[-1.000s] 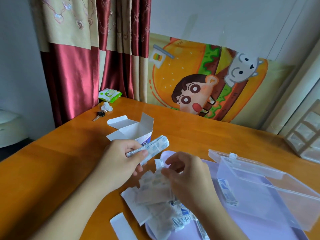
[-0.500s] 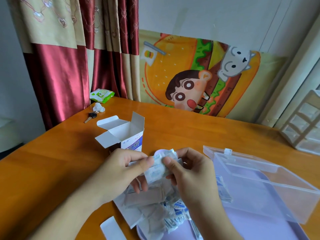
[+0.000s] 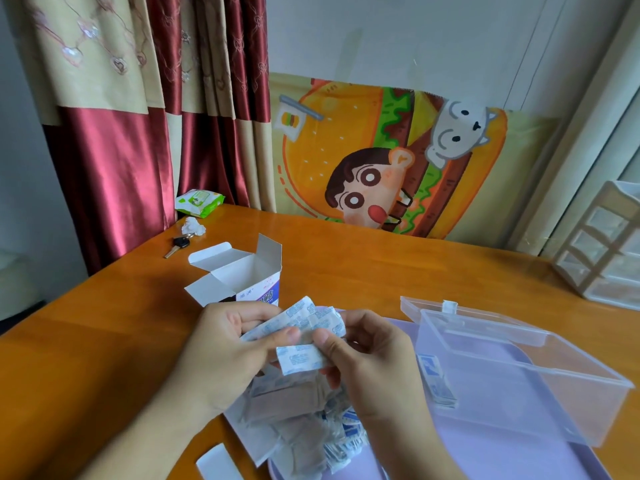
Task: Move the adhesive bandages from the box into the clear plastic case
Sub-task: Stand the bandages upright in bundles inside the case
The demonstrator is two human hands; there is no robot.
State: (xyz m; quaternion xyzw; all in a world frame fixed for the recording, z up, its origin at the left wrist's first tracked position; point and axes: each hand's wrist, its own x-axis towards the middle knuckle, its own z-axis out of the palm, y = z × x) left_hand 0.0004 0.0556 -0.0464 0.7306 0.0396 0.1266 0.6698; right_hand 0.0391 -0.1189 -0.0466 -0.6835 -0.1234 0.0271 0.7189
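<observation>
Bandages in hand: a small bundle of wrapped bandages (image 3: 304,323) sits between both your hands, above the near edge of the table, likely being squared up so it goes into the case as one stack.
Left hand: your left hand (image 3: 225,355) pinches the bundle's left end, thumb on top.
Right hand: your right hand (image 3: 370,362) pinches the right end, thumb pressed on a folded strip; the two thumbs nearly meet.
Loose pile: the remaining bandages (image 3: 304,427) lie heaped below your hands, spilling over the left rim of the lilac tray (image 3: 485,459).
Case: the clear plastic case (image 3: 512,379) stands open on the tray, lid tipped back; a few bandages (image 3: 436,381) already stand against its left wall.
Box: the box (image 3: 242,278) stands just beyond your hands, flaps up, apparently emptied.
Judgement: transfer is at an early stage; most stock is still outside the case.
Far left corner: key (image 3: 177,244), crumpled tissue (image 3: 192,226), wipes packet (image 3: 199,201).
</observation>
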